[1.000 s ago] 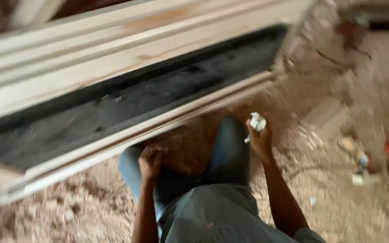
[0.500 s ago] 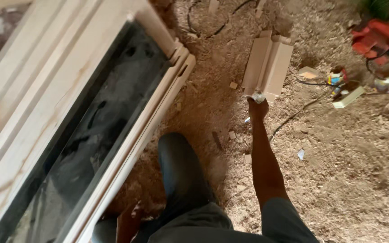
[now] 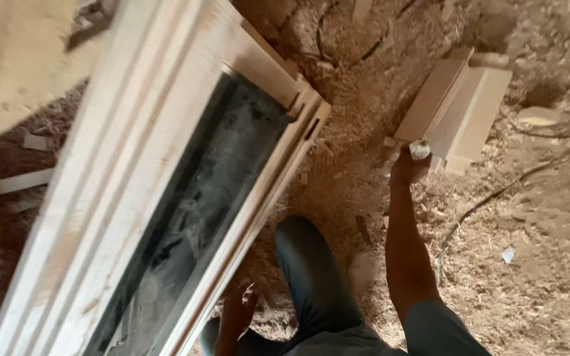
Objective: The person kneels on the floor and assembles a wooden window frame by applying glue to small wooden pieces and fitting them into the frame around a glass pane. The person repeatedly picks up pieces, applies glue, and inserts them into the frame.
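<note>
Clenched right hand grips a small white wad beside pale wood blocks | left hand grip state unclear, near wooden frame's lower edge | steady frame.

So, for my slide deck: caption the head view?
Right hand holds small white object near wooden block, beside window frame.

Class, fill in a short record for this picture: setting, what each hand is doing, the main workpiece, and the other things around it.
Setting: floor covered in sawdust and wood chips
Left hand: low, resting by the edge of the wooden frame; grip unclear
Right hand: arm stretched forward, closed around a small white object
Workpiece: long pale moulded frame with a dark panel along its middle
Nearby: stack of cut wood blocks just beyond the right hand; cable on the floor
</note>
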